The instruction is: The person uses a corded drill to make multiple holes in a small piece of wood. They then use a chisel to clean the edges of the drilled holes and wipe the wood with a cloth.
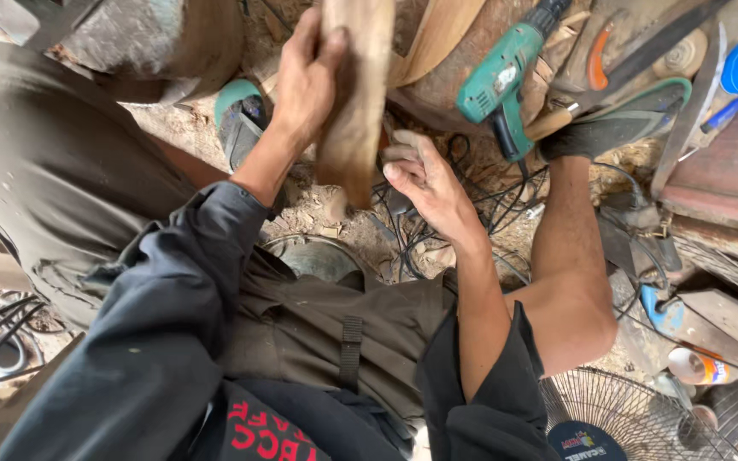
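Wooden slat [356, 98] stands near upright before us, long axis running top to bottom of the view, lower end pointing down toward the dirt floor [335, 218], upper end cut off by the frame edge. Our left hand [305, 81] grips it high on its left edge, fingers wrapped round the wood. Our right hand [429, 183] sits just beside the slat's lower end, fingers curled loosely (whether they close on anything, we cannot tell). Green power drill [501, 81] lies to the right, nose up. Black cables [493, 201] tangle on the floor beneath. A wire fan guard [617, 410] shows at lower right.
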